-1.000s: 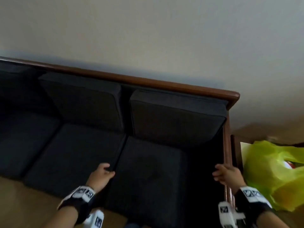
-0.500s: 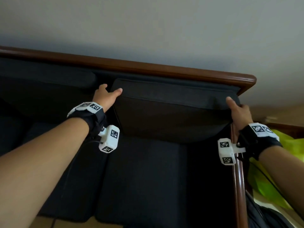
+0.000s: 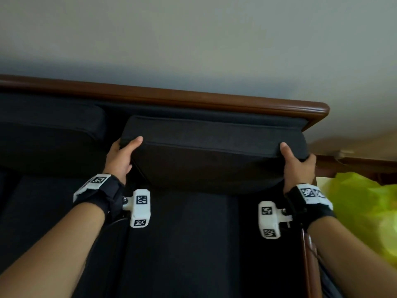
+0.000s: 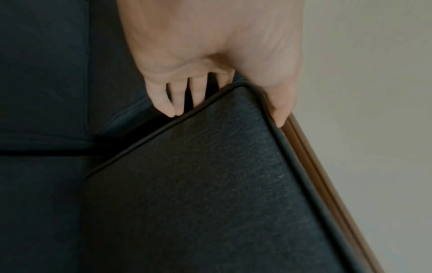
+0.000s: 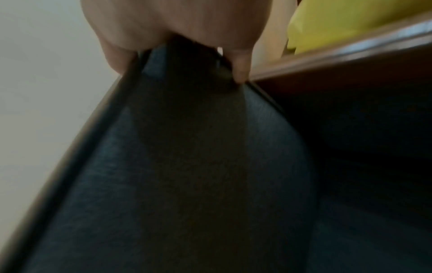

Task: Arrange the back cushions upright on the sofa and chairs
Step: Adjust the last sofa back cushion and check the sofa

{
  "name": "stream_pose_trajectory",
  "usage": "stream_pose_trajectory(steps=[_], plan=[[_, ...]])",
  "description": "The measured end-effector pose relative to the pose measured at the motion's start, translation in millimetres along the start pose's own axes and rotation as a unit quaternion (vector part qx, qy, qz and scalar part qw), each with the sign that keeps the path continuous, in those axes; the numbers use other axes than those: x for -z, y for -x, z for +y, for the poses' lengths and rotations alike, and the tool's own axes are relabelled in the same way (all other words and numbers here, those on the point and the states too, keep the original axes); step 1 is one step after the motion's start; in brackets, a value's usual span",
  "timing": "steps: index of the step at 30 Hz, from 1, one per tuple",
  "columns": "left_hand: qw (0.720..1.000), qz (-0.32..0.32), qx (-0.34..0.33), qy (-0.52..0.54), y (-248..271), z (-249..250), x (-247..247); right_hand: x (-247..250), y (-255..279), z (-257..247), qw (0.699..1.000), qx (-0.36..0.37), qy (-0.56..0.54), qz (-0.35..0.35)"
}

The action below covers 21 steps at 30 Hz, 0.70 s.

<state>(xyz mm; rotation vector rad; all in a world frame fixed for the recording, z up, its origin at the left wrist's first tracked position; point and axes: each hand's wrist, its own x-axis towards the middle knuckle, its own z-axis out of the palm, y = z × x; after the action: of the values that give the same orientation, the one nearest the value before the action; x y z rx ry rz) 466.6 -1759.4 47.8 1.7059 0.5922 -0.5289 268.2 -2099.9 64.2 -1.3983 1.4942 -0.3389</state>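
A dark back cushion at the right end of the sofa leans forward, away from the wooden back rail. My left hand grips its top left corner, thumb on the front face and fingers behind. My right hand grips the top right corner the same way. In the left wrist view the fingers curl behind the cushion's piped edge. The right wrist view has my right hand pinching the cushion corner. A second back cushion stands to the left.
Dark seat cushions lie below my arms. The sofa's wooden right arm runs along my right forearm. A yellow-green plastic bag sits just beyond it. A pale wall rises behind the sofa.
Both hands rose from the seat's front edge to the back cushion's top corners, closed around them, and pulled the cushion's top forward off the backrest.
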Motion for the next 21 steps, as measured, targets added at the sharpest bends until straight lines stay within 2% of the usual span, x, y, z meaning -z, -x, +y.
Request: stream_pose_trajectory(steps=[2,5,9,13,21], plan=[[1.0,0.014,0.002,0.0,-2,2,8,-9,9,1,1.0,0.007,-0.001,0.005],[0.999,0.025,0.018,0.009,-7,9,11,-16,14,-1,0.999,0.037,0.0,-0.026],[0.999,0.032,-0.006,0.005,-5,7,-3,-7,-4,0,0.998,0.048,-0.02,-0.035],[0.999,0.011,-0.036,-0.012,0,2,-19,5,-15,2,0.999,0.038,-0.039,-0.003],[0.999,-0.014,-0.033,-0.012,-9,-6,-17,0,-13,7,0.997,0.061,-0.039,0.023]])
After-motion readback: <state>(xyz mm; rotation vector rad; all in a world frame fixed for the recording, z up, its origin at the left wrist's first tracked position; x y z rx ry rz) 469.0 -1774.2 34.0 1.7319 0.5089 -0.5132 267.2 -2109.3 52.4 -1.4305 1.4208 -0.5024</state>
